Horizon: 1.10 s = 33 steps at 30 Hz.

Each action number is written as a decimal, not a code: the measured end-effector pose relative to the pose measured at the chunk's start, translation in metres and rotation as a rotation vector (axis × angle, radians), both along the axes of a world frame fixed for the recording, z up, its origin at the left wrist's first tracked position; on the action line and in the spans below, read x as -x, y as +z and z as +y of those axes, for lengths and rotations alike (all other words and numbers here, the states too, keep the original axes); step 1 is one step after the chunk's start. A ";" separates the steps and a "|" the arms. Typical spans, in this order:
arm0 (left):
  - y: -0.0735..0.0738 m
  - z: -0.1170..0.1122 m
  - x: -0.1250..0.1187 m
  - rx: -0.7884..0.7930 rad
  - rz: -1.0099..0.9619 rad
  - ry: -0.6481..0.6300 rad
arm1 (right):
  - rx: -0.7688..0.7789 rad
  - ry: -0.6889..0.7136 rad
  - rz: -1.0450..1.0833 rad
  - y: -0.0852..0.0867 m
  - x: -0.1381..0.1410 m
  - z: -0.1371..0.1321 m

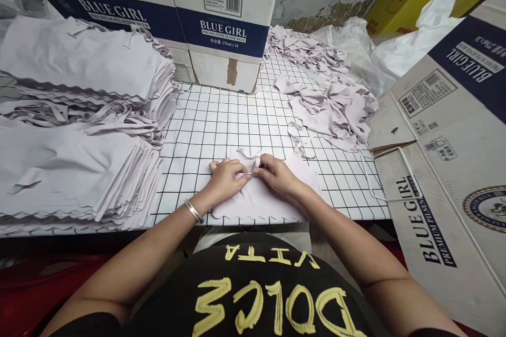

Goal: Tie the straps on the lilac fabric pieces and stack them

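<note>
A pale lilac fabric garment point(264, 197) with a wavy hem lies flat at the front edge of the table, under both my hands. My left hand point(227, 176) is closed, pinching a narrow strap of the garment between thumb and fingertip. Close beside it, my right hand point(276, 172) pinches the same strap area, its fingers bent inward. The fingertips of the two hands almost meet. A loose strap loop point(248, 155) curls up just beyond them. How the strap runs between the fingers is partly hidden.
Folded stacks of similar garments point(79, 174) stand on the left of the grid-patterned table point(209, 126). A crumpled garment heap point(332, 108) lies right of centre. One cardboard beer box point(225, 37) stands at the back, another beer box point(446, 142) at the right beside a white wire hanger point(371, 181).
</note>
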State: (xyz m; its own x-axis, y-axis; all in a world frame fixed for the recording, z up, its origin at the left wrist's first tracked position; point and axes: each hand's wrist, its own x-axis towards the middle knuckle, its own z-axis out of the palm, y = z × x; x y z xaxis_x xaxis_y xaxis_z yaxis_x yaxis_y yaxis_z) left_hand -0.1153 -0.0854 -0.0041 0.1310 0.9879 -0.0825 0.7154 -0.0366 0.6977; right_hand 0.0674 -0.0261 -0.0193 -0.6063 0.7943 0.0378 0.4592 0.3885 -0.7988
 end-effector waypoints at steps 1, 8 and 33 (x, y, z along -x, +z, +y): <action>0.000 0.000 0.000 0.005 -0.006 0.000 | 0.027 -0.010 0.011 -0.001 0.002 -0.001; -0.002 0.004 0.001 0.065 0.042 -0.039 | 0.065 -0.079 0.007 -0.007 0.019 -0.002; 0.000 0.035 -0.116 -0.337 0.229 -0.906 | 0.398 -0.389 0.056 0.023 -0.098 0.153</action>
State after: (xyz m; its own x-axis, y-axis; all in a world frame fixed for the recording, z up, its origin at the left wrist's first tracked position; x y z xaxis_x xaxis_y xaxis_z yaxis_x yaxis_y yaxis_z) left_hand 0.0010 -0.0506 -0.0037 0.8641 0.4989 0.0666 0.4353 -0.8071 0.3988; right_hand 0.1657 0.1273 0.0033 -0.2711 0.9188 -0.2868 0.4607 -0.1378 -0.8768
